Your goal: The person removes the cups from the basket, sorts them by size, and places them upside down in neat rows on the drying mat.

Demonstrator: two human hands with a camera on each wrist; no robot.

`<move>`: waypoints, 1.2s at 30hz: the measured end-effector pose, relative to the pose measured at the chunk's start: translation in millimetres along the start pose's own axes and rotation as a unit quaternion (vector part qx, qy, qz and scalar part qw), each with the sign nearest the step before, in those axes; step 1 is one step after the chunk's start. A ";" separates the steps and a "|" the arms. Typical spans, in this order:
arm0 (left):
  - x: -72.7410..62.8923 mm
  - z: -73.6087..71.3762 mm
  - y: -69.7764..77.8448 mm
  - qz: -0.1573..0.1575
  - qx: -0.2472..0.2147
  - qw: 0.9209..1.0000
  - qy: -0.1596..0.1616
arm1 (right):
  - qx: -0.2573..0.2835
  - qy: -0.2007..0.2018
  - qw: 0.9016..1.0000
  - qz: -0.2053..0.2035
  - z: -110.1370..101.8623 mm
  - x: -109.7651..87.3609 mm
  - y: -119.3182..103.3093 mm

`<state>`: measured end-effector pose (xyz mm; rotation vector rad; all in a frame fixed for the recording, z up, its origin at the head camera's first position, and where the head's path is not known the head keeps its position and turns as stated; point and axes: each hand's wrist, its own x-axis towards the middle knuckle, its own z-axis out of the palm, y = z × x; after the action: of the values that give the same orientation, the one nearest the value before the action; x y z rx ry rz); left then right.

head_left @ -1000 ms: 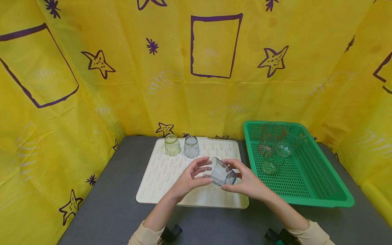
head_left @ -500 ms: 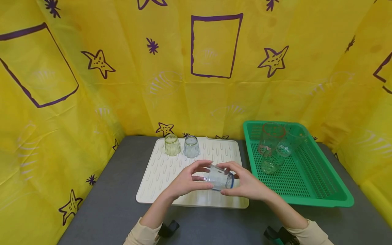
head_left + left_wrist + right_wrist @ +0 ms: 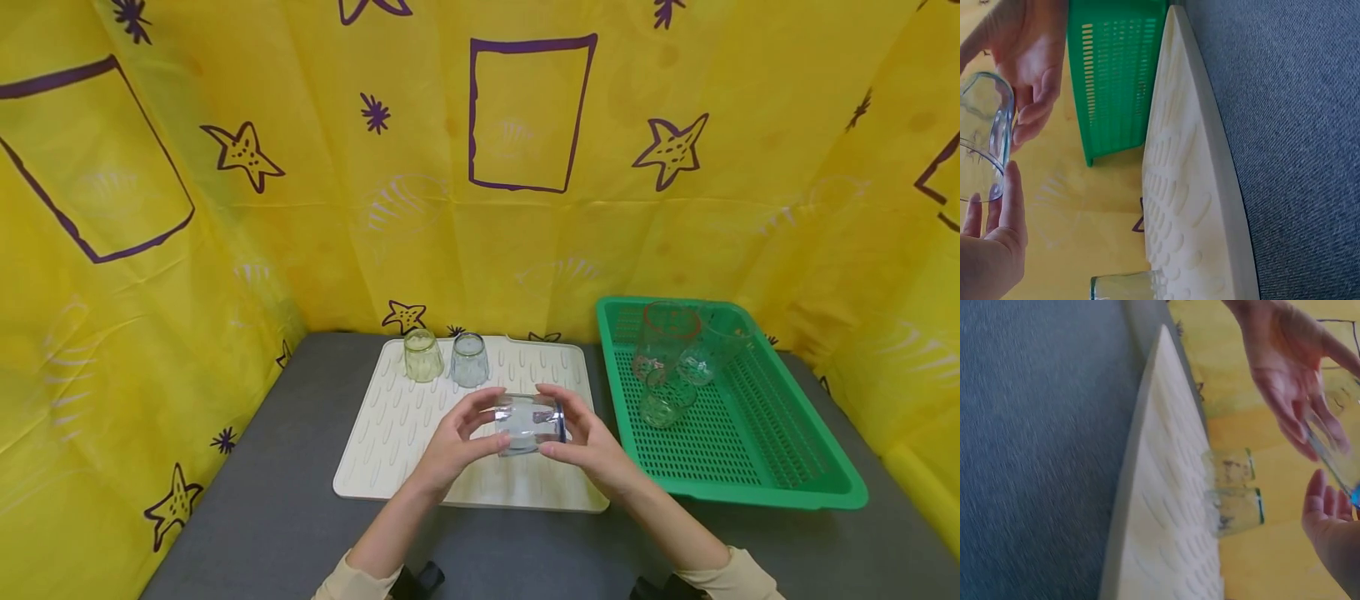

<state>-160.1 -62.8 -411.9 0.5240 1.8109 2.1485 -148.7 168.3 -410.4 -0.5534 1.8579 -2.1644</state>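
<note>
A clear drinking glass with a bluish base [image 3: 530,423] lies on its side in the air over the front of the white drying mat [image 3: 382,450], mouth toward the left and base toward the right. My left hand [image 3: 452,443] grips its rim end, thumb in front and fingers behind. At the base end, my right hand [image 3: 597,443] holds it between thumb and fingers. The left wrist view shows the glass [image 3: 985,137] spanning both hands. On the mat's back left, a yellowish glass [image 3: 423,357] and a bluish glass [image 3: 469,362] stand upside down, side by side.
Right of the mat sits a green perforated basket [image 3: 810,497] holding several glasses, among them a tall red-rimmed one [image 3: 670,321] and a small greenish one [image 3: 666,400]. A yellow patterned cloth [image 3: 525,250] hangs behind and beside the dark grey tabletop [image 3: 277,467].
Between both hands, the glass has turned from a slant with its base low on the right to nearly level. The hands have shifted their grip slightly; mat and basket glasses stay put.
</note>
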 end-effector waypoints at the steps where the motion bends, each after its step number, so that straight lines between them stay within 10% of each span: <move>1: -0.6 0.6 0.2 -0.001 -0.004 1.000 0.007 | 0.009 0.001 1.000 0.004 1.7 0.5 1.2; 13: -3.0 -1.9 2.4 -0.017 -0.009 1.000 0.020 | 0.042 0.041 0.997 0.059 12.6 6.8 6.4; 19: -11.1 -20.6 -2.0 0.004 0.107 0.994 0.032 | 0.038 0.081 0.994 0.066 12.5 18.3 8.1; 29: -32.2 -77.0 -9.3 -0.041 0.273 0.949 0.153 | -0.026 0.204 0.975 0.084 3.8 47.9 18.2; 36: -44.1 -115.1 -5.6 -0.131 0.390 0.893 0.185 | -0.126 0.299 0.940 0.106 6.3 75.3 25.1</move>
<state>-172.2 -182.7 -438.4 -0.0068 2.7626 1.3354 -215.4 127.3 -424.5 0.3040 2.3797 -2.1040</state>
